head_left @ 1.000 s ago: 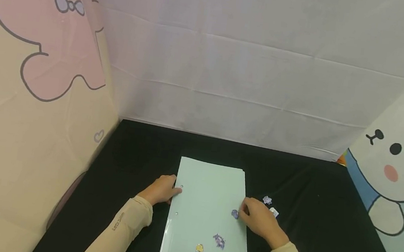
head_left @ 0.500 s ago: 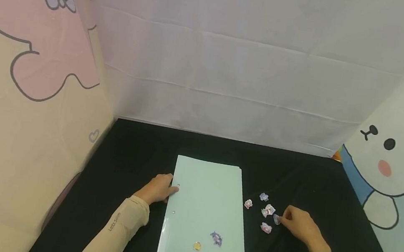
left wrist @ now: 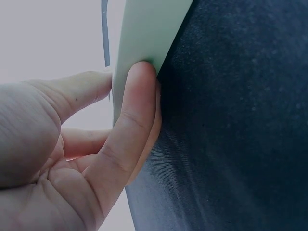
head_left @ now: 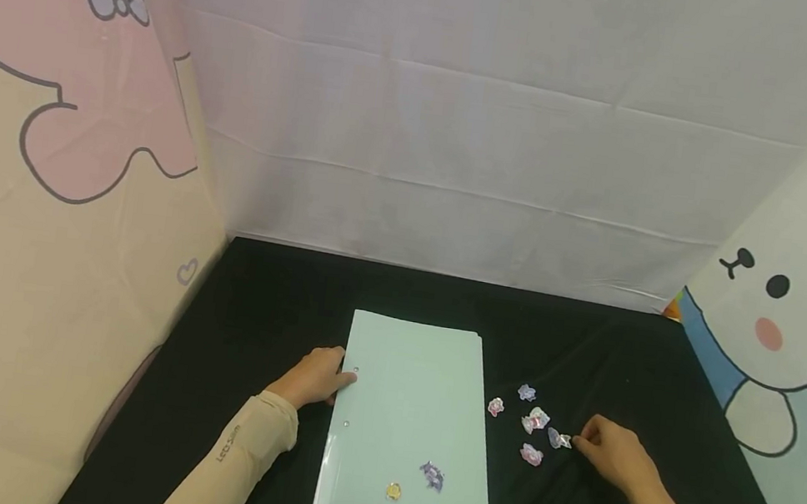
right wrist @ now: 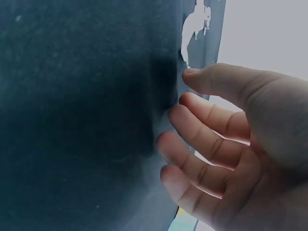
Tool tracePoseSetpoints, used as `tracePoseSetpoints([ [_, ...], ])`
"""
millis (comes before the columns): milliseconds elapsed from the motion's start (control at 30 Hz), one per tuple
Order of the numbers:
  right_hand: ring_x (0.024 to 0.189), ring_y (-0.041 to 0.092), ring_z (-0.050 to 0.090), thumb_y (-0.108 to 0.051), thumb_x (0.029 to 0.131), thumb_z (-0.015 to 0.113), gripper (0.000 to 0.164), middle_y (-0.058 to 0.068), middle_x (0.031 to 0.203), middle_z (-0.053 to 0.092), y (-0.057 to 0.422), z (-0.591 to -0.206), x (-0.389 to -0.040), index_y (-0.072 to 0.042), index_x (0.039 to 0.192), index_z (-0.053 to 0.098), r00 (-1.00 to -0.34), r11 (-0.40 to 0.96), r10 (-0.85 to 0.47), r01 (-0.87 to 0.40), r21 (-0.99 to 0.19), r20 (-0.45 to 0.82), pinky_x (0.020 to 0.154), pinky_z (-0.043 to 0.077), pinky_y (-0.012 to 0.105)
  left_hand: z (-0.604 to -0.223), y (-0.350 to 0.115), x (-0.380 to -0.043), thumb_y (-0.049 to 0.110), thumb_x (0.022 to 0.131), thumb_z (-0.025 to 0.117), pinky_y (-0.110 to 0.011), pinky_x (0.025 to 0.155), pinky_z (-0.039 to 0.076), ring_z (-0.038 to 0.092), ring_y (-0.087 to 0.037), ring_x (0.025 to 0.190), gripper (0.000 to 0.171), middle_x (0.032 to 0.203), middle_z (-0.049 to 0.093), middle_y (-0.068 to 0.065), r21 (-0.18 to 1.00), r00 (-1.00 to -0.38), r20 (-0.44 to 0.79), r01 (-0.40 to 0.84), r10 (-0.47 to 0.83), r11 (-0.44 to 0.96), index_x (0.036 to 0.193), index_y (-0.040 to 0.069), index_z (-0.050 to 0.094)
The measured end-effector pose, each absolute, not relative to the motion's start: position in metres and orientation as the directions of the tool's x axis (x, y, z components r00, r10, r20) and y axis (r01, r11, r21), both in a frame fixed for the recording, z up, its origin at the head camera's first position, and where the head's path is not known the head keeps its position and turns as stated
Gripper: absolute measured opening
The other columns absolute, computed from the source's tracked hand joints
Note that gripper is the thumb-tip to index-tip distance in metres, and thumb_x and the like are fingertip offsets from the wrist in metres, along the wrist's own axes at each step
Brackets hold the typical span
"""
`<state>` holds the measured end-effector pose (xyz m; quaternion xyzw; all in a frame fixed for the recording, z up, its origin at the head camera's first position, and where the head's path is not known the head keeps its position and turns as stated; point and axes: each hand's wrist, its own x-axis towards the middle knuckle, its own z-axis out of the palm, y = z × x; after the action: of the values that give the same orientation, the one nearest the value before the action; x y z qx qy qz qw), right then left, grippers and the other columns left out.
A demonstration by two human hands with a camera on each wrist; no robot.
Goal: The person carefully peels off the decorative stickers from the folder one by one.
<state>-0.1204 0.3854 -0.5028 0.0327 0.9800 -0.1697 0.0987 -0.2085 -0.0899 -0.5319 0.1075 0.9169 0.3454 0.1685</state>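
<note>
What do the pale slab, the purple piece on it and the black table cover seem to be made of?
Pale slab: smooth card or plastic; a glossy gleam at its lower left edge suggests plastic. Purple piece: perhaps foil or clear plastic, as it glints and looks crumpled. Black cover: likely matte fabric, by its soft creases.

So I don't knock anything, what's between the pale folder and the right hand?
The head view shows several small shiny pieces on the black cloth between the pale folder and the right hand.
</note>
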Motion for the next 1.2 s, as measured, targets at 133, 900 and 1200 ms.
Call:
tracePoseSetpoints([
  [133,0.068,0.018,0.056,-0.019,0.092,0.070,0.014,0.002,0.079,0.062,0.381,-0.500,-0.120,-0.007,0.091,0.063,-0.980,0.939,0.028,0.093,-0.330,-0.197,0.061,0.047,0.043,-0.531,-0.090,-0.207,0.017,0.097,0.068,-0.030,0.056,0.048,0.059,-0.014,0.053,0.021,0.071,0.055,-0.006,0.672,-0.921,-0.224,0.090,0.318,0.735,0.104,-0.001,0.058],
  [900,0.074,0.010,0.053,-0.016,0.087,0.078,0.015,-0.007,0.086,0.058,0.273,-0.497,-0.114,-0.017,0.093,0.064,-0.980,0.915,-0.189,-0.196,-0.352,0.055,0.065,0.048,0.036,-0.527,-0.089,-0.203,0.017,0.097,0.068,-0.030,0.056,0.048,0.059,-0.015,0.053,0.020,0.070,0.055,-0.006,0.666,-0.923,-0.233,0.076,0.305,0.742,0.102,0.000,0.058],
  [1200,0.074,0.009,0.055,-0.017,0.081,0.083,0.020,-0.006,0.085,0.059,0.218,-0.496,-0.109,-0.016,0.092,0.066,-0.908,0.870,-0.375,-0.415,-0.267,0.189,0.062,0.049,0.029,-0.525,-0.089,-0.203,0.017,0.097,0.068,-0.031,0.056,0.048,0.059,-0.015,0.054,0.022,0.071,0.055,-0.007,0.662,-0.923,-0.238,0.073,0.302,0.746,0.104,-0.001,0.058],
])
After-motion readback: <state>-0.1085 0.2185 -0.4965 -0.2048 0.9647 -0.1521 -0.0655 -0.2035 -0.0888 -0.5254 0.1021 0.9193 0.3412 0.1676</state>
